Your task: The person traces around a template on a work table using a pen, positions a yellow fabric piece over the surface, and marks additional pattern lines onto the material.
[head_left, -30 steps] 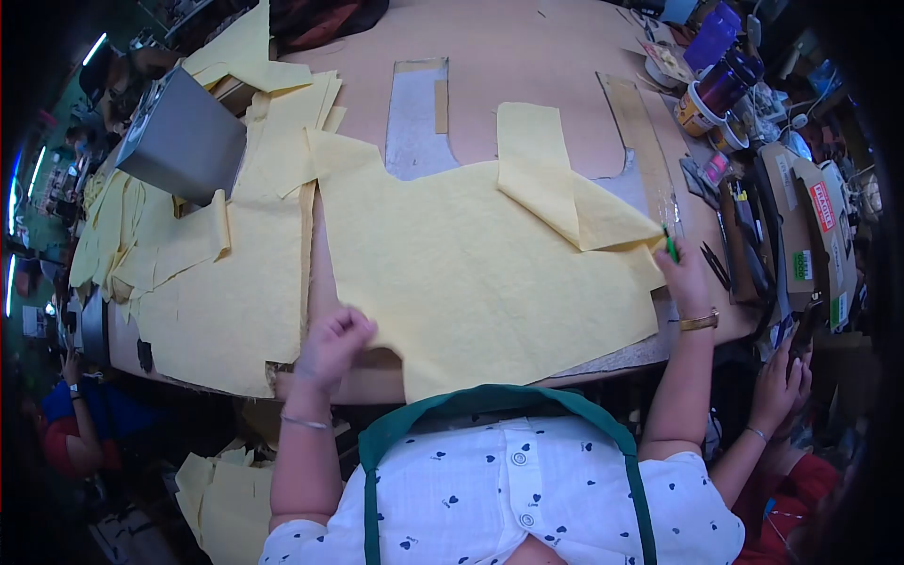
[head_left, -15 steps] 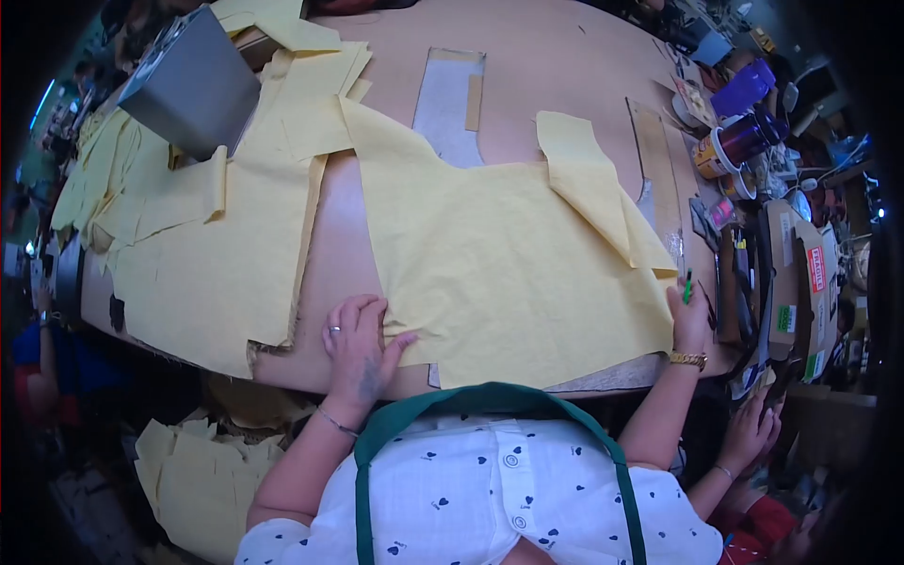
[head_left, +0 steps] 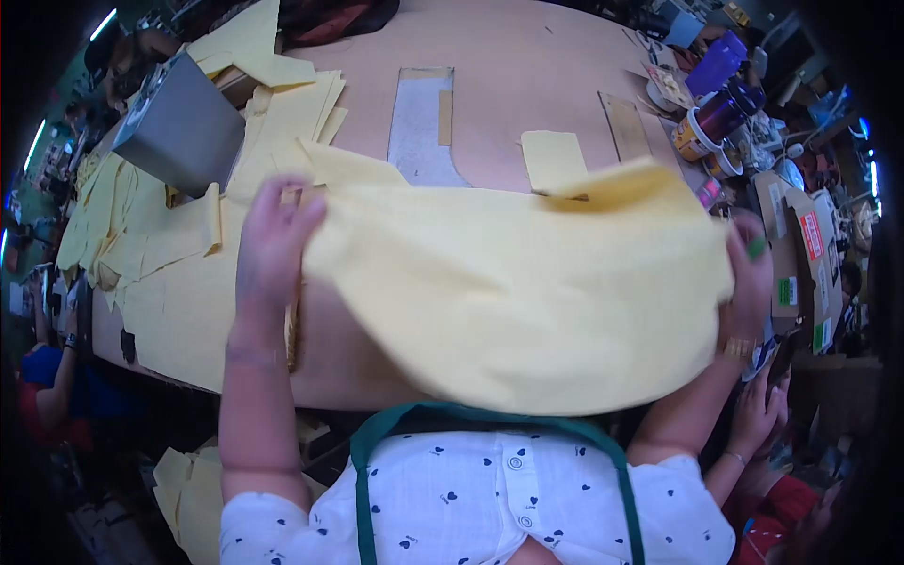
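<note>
A large piece of yellow fabric [head_left: 527,282] is held up off the table, blurred, its lower edge sagging in a curve toward me. My left hand [head_left: 275,245] is closed on its left edge. On the opposite edge, my right hand [head_left: 749,273] grips the fabric, with a small green item [head_left: 756,247], seemingly a pen, also in its fingers. Part of the fabric's far side is folded over. A pale yellow flap [head_left: 554,162] shows behind it on the table; whether it joins the fabric I cannot tell.
A grey metal block [head_left: 181,127] stands at the left among yellow fabric pieces [head_left: 141,226]. A flat cut-out template [head_left: 417,118] lies on the table [head_left: 527,56]. Cups and a purple tumbler [head_left: 730,108] crowd the right edge, near a cardboard box [head_left: 800,235]. Another person's hand [head_left: 756,414] is at lower right.
Both hands have risen from the table with the fabric, which lay flat before. My left hand has moved forward and left, my right hand outward to the right.
</note>
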The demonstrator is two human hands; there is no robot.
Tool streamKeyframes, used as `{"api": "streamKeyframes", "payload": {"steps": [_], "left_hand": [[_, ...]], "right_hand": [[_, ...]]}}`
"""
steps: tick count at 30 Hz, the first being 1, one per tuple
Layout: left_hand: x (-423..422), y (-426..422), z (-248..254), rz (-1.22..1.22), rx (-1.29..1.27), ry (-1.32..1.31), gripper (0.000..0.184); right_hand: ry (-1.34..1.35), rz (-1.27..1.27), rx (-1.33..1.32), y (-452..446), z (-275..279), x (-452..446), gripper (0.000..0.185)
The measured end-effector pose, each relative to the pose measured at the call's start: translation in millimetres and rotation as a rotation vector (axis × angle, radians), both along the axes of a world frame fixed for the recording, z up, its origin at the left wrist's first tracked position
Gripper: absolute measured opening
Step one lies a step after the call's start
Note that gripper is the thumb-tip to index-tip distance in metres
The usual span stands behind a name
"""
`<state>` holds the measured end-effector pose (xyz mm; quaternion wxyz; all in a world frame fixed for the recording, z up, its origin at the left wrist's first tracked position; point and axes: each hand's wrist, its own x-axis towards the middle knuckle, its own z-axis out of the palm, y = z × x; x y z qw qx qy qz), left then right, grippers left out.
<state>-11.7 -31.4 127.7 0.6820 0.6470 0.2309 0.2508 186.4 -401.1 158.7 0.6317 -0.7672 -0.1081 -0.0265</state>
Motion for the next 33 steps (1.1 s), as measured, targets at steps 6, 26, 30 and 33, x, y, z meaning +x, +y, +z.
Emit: {"api": "streamKeyframes", "payload": {"steps": [6,26,30,33], "left_hand": [[157.7,155.4,50.5,0.016,-0.134,-0.143,0.032],[48.9,61.1,-98.6,0.008,0.047,0.101,0.038],[12.4,18.7,-121.0,0.090,-0.235,0.100,0.046],[-4.8,-6.1,-113.8,0.066,-0.214,0.100,0.048]], "right_hand": [[0.066,0.125,0.386,58.8,44.7,185.9,0.015],[0.104,-0.062,-0.303,-15.2,-128.1,69.2,0.019],[0.189,-0.082,-0.300,-44.0,-158.6,51.9,0.020],[0.175,-0.091,-0.472,-53.1,-148.2,45.1,0.021]]}}
